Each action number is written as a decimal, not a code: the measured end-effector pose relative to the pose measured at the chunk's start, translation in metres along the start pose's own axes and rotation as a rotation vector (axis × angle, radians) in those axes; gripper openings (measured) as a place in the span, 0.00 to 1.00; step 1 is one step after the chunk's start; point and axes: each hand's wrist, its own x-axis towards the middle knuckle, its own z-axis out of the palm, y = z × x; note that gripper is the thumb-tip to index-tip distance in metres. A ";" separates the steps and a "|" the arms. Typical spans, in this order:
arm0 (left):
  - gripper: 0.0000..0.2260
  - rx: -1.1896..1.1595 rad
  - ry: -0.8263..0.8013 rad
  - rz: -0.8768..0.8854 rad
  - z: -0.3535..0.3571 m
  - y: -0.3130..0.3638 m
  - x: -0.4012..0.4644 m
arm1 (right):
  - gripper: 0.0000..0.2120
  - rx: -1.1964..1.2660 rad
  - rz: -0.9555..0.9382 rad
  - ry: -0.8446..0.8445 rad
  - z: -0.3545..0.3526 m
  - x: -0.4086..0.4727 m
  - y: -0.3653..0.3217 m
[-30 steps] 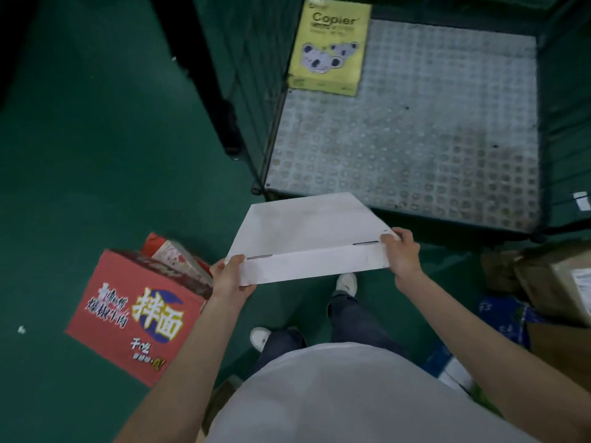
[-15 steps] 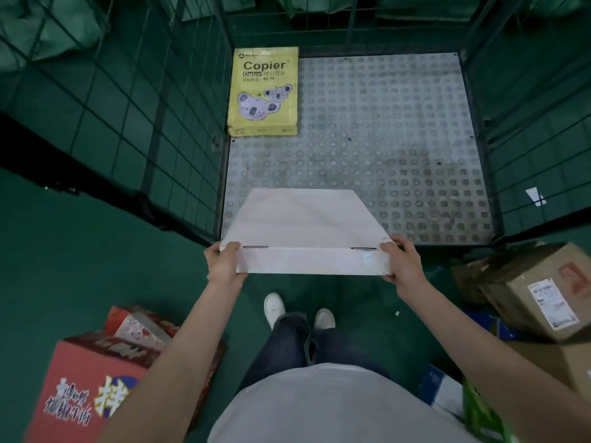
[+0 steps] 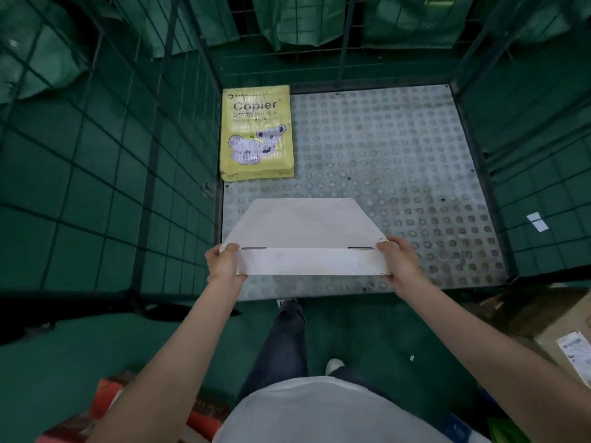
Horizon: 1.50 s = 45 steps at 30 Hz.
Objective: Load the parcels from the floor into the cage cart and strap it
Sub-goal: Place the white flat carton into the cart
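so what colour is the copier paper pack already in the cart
Yellow, with grey koalas printed on it; the copier paper pack shows clearly in the head view.

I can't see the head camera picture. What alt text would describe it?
Two bare hands, left hand and right hand, hold a flat white box over the cage cart floor. A yellow copier paper pack lies in its far left corner.

My fingers are tucked out of sight behind the white box, under both my left hand and right hand. The red carton at lower left is cut by the frame and my arm. At right edge, the brown parcel runs off, label too blurred to read.
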 end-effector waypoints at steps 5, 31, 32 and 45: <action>0.17 -0.046 0.046 0.020 0.029 0.062 0.057 | 0.15 -0.033 -0.034 0.014 0.070 0.034 -0.047; 0.24 -0.115 0.043 0.077 0.149 0.147 0.297 | 0.21 -0.299 -0.209 -0.069 0.250 0.276 -0.129; 0.25 -0.096 0.022 0.043 0.152 0.149 0.310 | 0.21 -0.306 -0.197 -0.080 0.255 0.289 -0.130; 0.15 0.196 -0.013 0.101 0.213 0.224 0.413 | 0.24 -0.311 -0.217 -0.200 0.335 0.395 -0.180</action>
